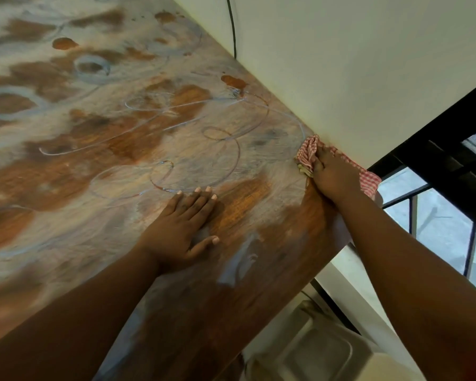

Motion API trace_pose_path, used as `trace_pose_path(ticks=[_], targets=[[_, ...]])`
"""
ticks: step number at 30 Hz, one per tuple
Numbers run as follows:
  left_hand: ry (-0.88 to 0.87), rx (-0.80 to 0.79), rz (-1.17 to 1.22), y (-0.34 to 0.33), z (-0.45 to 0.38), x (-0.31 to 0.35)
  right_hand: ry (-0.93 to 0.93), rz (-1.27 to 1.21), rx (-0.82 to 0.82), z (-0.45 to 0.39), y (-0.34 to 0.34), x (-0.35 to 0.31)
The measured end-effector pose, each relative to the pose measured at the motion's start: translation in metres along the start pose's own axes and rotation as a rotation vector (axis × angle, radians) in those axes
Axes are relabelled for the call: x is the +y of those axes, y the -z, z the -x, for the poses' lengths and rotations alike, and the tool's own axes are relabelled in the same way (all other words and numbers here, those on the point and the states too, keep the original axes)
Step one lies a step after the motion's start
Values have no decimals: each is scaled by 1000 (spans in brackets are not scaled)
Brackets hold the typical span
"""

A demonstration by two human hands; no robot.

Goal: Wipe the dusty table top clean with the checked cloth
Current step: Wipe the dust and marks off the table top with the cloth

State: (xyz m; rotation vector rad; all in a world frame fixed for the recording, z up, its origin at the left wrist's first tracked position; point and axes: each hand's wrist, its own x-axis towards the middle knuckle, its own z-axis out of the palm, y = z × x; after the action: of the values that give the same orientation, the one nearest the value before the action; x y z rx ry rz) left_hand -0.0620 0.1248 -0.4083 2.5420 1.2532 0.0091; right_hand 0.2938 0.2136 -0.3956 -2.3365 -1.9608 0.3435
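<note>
A brown wooden table top [99, 138] fills the left and middle of the head view, coated in pale dust with swirls and bare patches. My right hand [333, 174] grips the bunched red-and-white checked cloth [308, 151] at the table's far right corner, against the wall. Part of the cloth trails out behind the hand over the table edge. My left hand [184, 229] lies flat on the wood near the middle, fingers straight and together, holding nothing.
A cream wall [355, 64] runs along the table's right side, with a black cable [232, 28] hanging down it. Beyond the corner are a dark frame and metal railing [451, 204]. Below the table's near edge sits a white plastic item [313, 347].
</note>
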Motion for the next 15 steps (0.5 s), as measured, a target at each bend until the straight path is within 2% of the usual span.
trace_pose_path(ticks=[5, 8, 10, 13, 15], targets=[[2, -10, -5, 0, 0, 0, 187, -25, -105, 69, -4, 17], [-1, -15, -6, 0, 0, 0, 273, 41, -184, 72, 7, 45], [4, -13, -10, -1, 0, -1, 217, 25, -161, 58, 11, 48], [12, -14, -29, -2, 0, -2, 69, 17, -69, 38, -1, 18], [16, -12, -41, -4, 0, -3, 66, 27, -61, 38, -11, -10]])
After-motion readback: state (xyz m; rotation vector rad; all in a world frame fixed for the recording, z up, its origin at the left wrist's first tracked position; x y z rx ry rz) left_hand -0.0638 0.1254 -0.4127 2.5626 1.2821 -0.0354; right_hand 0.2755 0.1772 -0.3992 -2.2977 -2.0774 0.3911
